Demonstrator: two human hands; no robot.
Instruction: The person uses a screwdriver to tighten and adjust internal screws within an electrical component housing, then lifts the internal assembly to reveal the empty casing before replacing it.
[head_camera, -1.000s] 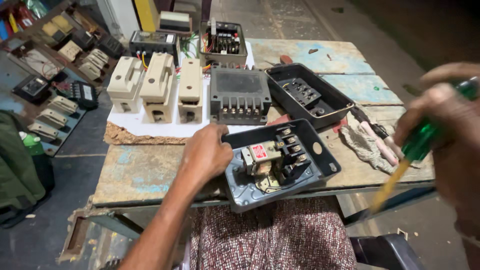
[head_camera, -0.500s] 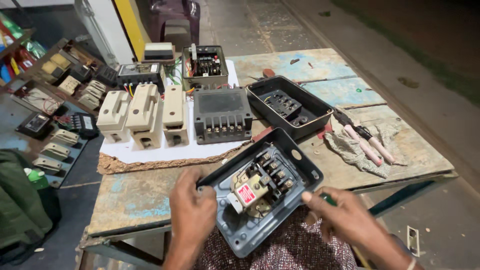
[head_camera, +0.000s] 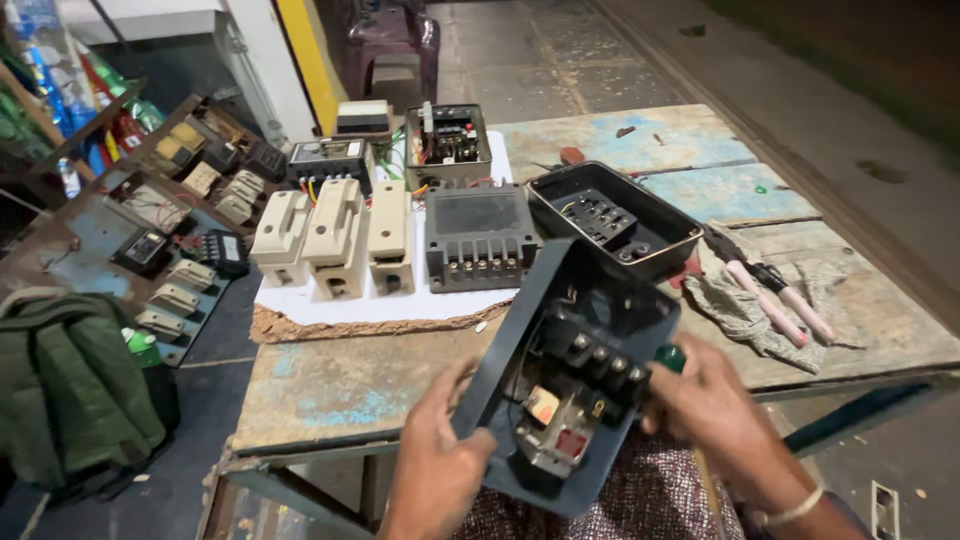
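Observation:
A dark grey electrical switch box (head_camera: 520, 330) is tilted up over my lap, its open side facing me, with a terminal block and a small red-and-white part inside. My left hand (head_camera: 435, 465) grips its lower left edge. My right hand (head_camera: 715, 415) is at the box's right side, fingers closed around a green-handled screwdriver (head_camera: 669, 357); only the handle's end shows. Whether the tip touches the box is hidden.
On the worn wooden table (head_camera: 350, 385): three cream switch units (head_camera: 335, 240) on white paper, a grey contactor (head_camera: 480, 235), a black open box (head_camera: 615, 220), another open box (head_camera: 447, 140), pliers (head_camera: 775, 290) on a rag. A green backpack (head_camera: 70, 390) sits left.
The switch box has been lifted off the table edge and tilted up toward me. My right hand came down from the raised position and now sits against the box's right side.

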